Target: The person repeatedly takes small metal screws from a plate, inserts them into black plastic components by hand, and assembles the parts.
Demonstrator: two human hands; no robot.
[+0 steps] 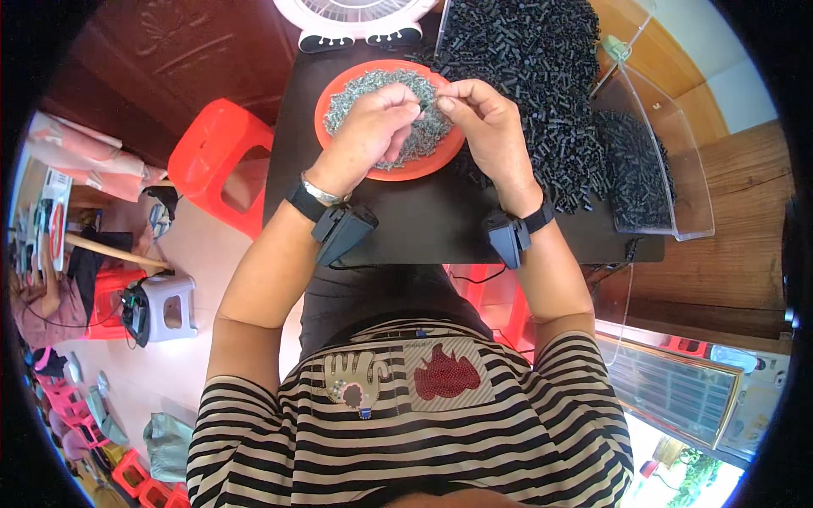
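Both my hands are raised over an orange-red bowl point(392, 174) heaped with small silvery metal pieces point(351, 95), which look like screws. My left hand point(373, 127) is closed in a pinch, thumb against the fingertips, above the middle of the bowl. Close beside it, above the bowl's right rim, my right hand point(487, 123) pinches with thumb and forefinger. Whatever lies between the fingertips of either hand is too small to make out. To the right of the bowl spreads a large pile of short black plastic pieces point(542, 93).
A transparent bin point(694, 216) holding more black pieces stands at the table's right edge. A pink-and-white fan point(360, 19) is behind the bowl. The dark table point(406, 229) ends just before my lap. A red stool point(207, 152) stands to the left, with another person beyond.
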